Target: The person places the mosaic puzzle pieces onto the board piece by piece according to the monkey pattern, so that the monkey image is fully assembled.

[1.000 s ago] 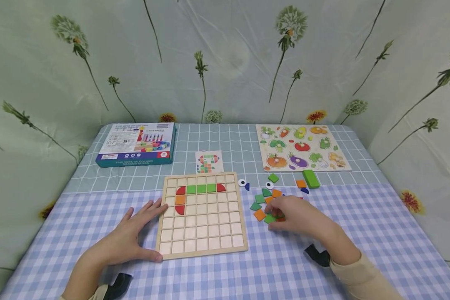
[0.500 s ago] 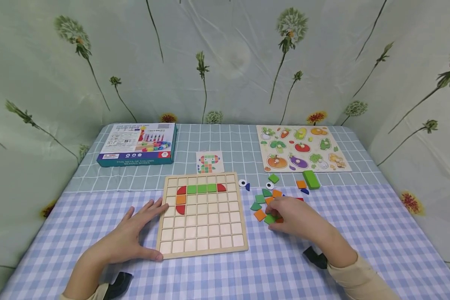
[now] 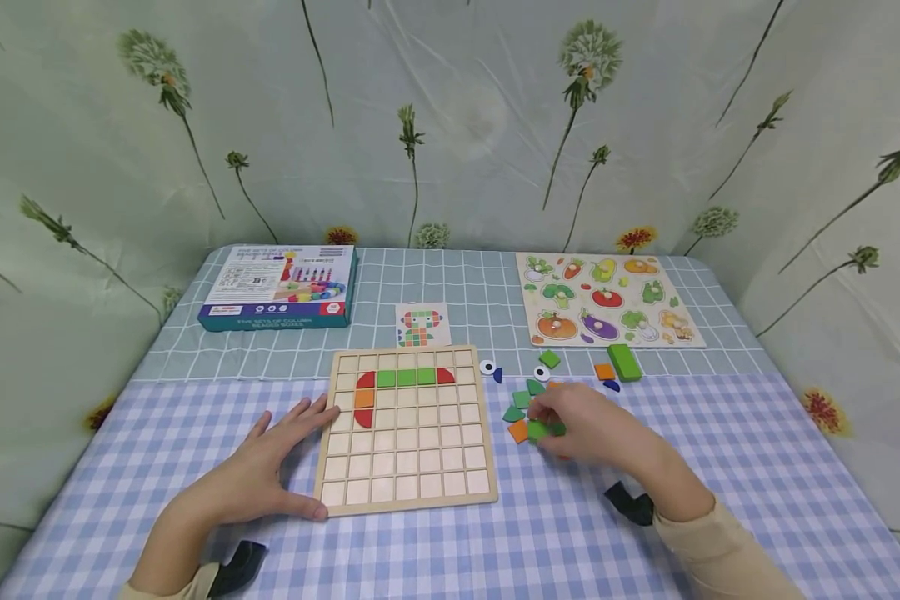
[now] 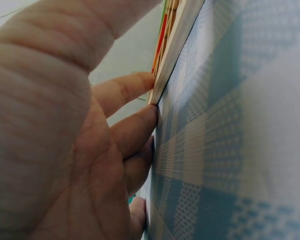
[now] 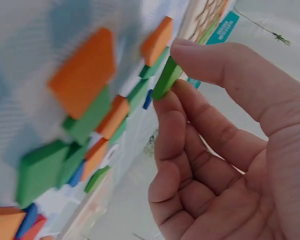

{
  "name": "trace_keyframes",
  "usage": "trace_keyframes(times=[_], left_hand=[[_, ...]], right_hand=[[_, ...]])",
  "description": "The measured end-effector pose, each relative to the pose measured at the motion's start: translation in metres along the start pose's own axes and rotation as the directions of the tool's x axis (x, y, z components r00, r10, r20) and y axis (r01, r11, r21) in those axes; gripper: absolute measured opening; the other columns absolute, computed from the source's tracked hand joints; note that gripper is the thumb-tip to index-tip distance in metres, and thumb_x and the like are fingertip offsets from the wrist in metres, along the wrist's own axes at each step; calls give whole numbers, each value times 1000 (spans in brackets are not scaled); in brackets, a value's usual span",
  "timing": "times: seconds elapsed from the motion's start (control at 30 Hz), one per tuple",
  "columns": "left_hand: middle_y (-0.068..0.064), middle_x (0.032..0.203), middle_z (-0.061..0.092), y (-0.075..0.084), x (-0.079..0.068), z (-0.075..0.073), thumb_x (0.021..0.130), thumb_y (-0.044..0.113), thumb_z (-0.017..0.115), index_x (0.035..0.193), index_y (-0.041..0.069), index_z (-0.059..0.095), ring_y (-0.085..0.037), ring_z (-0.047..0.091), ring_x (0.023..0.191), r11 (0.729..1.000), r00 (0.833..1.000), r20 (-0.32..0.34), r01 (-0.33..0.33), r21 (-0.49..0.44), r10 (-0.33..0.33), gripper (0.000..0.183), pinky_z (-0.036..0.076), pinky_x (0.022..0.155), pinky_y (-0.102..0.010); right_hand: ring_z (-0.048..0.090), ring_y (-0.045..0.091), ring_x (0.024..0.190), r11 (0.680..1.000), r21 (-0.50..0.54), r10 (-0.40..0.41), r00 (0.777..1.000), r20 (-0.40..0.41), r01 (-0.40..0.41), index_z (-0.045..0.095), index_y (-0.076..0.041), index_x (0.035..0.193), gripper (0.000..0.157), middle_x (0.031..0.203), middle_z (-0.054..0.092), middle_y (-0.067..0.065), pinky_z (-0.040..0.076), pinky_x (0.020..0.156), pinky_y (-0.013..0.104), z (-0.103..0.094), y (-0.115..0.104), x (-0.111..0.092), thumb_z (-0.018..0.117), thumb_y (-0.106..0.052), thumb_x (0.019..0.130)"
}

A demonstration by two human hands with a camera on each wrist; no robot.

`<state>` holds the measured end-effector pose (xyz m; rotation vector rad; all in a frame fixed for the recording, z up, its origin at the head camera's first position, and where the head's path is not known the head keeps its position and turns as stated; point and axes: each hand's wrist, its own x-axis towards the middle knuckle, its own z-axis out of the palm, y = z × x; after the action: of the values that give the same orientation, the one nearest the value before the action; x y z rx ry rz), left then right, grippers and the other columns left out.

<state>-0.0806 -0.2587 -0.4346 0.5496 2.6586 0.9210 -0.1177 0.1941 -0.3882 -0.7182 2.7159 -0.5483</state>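
Note:
A square wooden grid board (image 3: 412, 507) lies on the checked cloth. Along its upper rows sit several green squares (image 3: 407, 377), red quarter-round tiles (image 3: 363, 417) and an orange square (image 3: 364, 398). My left hand (image 3: 258, 473) lies spread at the board's left side, thumb and fingertips touching its edge. Over the loose pile to the right, my right hand (image 3: 596, 425) pinches a bright green tile (image 5: 166, 79) between thumb and fingers, clear of the other tiles in the right wrist view. Beneath that hand, part of the pile is hidden in the head view.
Loose orange tiles (image 3: 518, 431), green tiles and round eye pieces (image 3: 542, 373) lie right of the board. Behind it is a pattern card (image 3: 423, 325). A boxed bead set (image 3: 277, 287) stands back left, a vegetable puzzle (image 3: 607, 298) back right. A green block (image 3: 625, 363) lies before the puzzle.
My right hand has taken hold of a green tile and lifted slightly, uncovering more green tiles beneath. The left hand keeps its place on the board. The whole head view has shifted slightly.

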Motion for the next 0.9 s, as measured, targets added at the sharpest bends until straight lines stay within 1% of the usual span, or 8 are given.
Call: trace_keyframes(times=[0.07, 0.17, 0.27, 0.37, 0.47, 0.63, 0.8, 0.9], left_hand=[[-11, 178, 30, 0, 0, 0, 61, 71, 94, 165, 26, 43, -48, 17, 165, 1000, 1000, 0, 0, 4, 0, 124, 0, 124, -82], [-11, 178, 30, 0, 1, 0, 61, 70, 94, 165, 26, 43, -48, 18, 165, 1000, 1000, -1, 4, 13, -4, 124, 1, 124, -83], [-10, 178, 30, 0, 1, 0, 61, 69, 95, 165, 26, 43, -48, 17, 166, 1000, 1000, -1, 10, 14, -10, 124, 0, 124, -83], [-10, 179, 29, 1, 1, 1, 61, 68, 96, 165, 26, 44, -48, 17, 166, 1000, 1000, -1, 14, 14, -14, 124, 1, 124, -83], [-10, 178, 30, 0, 1, 1, 61, 68, 96, 165, 25, 44, -48, 18, 165, 1000, 1000, -1, 16, 15, -16, 124, 1, 124, -83], [-11, 178, 30, 1, 1, 1, 61, 68, 96, 165, 25, 44, -48, 17, 165, 1000, 1000, 0, 18, 10, -18, 124, 0, 124, -83], [-11, 178, 31, 1, 1, 1, 60, 69, 95, 165, 24, 44, -49, 18, 165, 1000, 1000, -3, 10, 10, -10, 125, 1, 123, -84], [-11, 178, 31, 1, 1, 1, 61, 70, 95, 165, 24, 43, -49, 18, 165, 1000, 1000, -3, 5, 11, -5, 125, 1, 123, -84]], right_hand=[[60, 9, 84, 1000, 2, -26, 1000, -11, 27, 78, -11, 105, 20, 94, 71, -7, 56, 78, 25, -3, -3, 4, 87, -11, 88], [62, 11, 87, 999, 13, -45, 999, -15, 45, 78, -11, 108, 20, 97, 71, -6, 58, 79, 25, -6, -10, 13, 86, -11, 89], [63, 11, 90, 997, 36, -65, 998, -9, 65, 78, -12, 109, 20, 100, 71, -6, 58, 82, 25, -8, -20, 26, 85, -12, 90], [64, 11, 92, 991, 53, -120, 993, -3, 120, 78, -12, 110, 20, 102, 72, -5, 59, 84, 26, -8, -31, 41, 84, -13, 90], [65, 12, 92, 981, 63, -186, 982, 13, 185, 79, -12, 111, 20, 104, 73, -4, 58, 82, 24, -5, -41, 59, 83, -13, 91], [66, 16, 95, 960, 85, -269, 962, 34, 266, 80, -10, 113, 23, 107, 75, -2, 56, 84, 23, 3, -59, 88, 83, -14, 91], [66, 16, 95, 940, 90, -333, 942, 36, 329, 81, -8, 115, 25, 108, 77, 1, 55, 85, 22, 13, -77, 110, 83, -15, 91], [66, 16, 94, 933, 99, -352, 935, 46, 347, 81, -7, 115, 26, 107, 78, 3, 55, 84, 22, 18, -88, 119, 83, -15, 91]])
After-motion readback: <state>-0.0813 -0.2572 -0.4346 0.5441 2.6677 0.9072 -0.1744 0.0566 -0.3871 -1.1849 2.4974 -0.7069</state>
